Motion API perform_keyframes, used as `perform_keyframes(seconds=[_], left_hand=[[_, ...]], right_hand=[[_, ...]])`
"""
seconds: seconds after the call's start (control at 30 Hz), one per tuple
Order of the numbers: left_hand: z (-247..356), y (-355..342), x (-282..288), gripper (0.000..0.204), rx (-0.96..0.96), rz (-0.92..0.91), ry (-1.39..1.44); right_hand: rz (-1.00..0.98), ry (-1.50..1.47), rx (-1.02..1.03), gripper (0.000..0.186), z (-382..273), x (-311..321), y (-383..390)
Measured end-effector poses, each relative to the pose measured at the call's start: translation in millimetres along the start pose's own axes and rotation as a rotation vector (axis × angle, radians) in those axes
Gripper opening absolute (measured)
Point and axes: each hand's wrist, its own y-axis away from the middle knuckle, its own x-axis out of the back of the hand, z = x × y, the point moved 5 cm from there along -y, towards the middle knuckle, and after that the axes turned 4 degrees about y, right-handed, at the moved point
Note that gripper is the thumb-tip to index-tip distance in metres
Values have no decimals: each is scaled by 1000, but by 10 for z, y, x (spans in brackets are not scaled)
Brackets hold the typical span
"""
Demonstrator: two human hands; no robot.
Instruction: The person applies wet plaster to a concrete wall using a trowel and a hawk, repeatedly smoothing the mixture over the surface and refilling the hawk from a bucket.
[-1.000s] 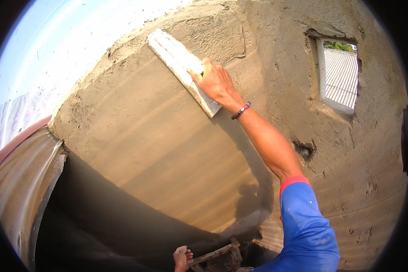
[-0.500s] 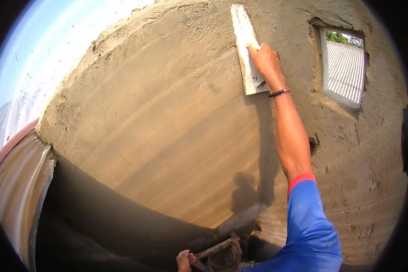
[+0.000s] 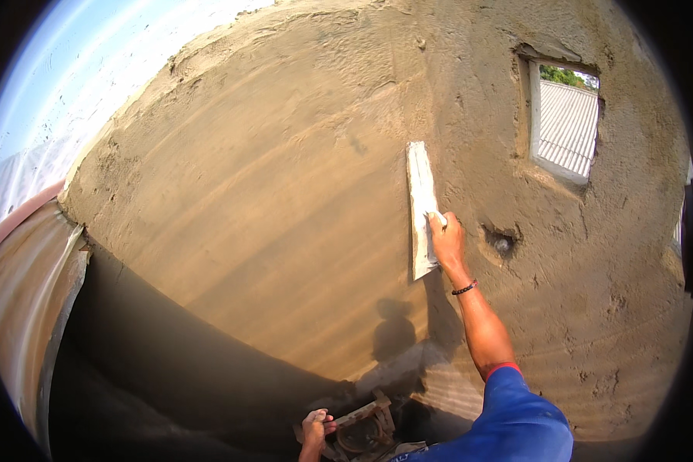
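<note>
Down near the hollow (image 3: 502, 244) now — your right hand (image 3: 448, 240), grip clamped on the white float (image 3: 420, 185), has dropped from high on the wall (image 3: 269, 208), so the stroke seems lower — left hand (image 3: 316, 426), can't tell its grip

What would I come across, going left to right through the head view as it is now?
Brown sheet → left hand → long white float → right hand gripping it → ragged wall hole → window opening.
</note>
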Motion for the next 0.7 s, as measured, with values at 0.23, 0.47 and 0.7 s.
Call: perform_keyframes(seconds=[0.23,0.47,0.7], left_hand=[[-21,142,411,19,-6,127,4],[-95,361,666,20,54,232,16],[166,-10,653,20,-24,177,-20]], right_hand=[[64,-642,83,46,-1393,641,-1631],[-95,-518,230,39,-2260,639,-1996],[78,-121,500,47,-3019,44,-752]])
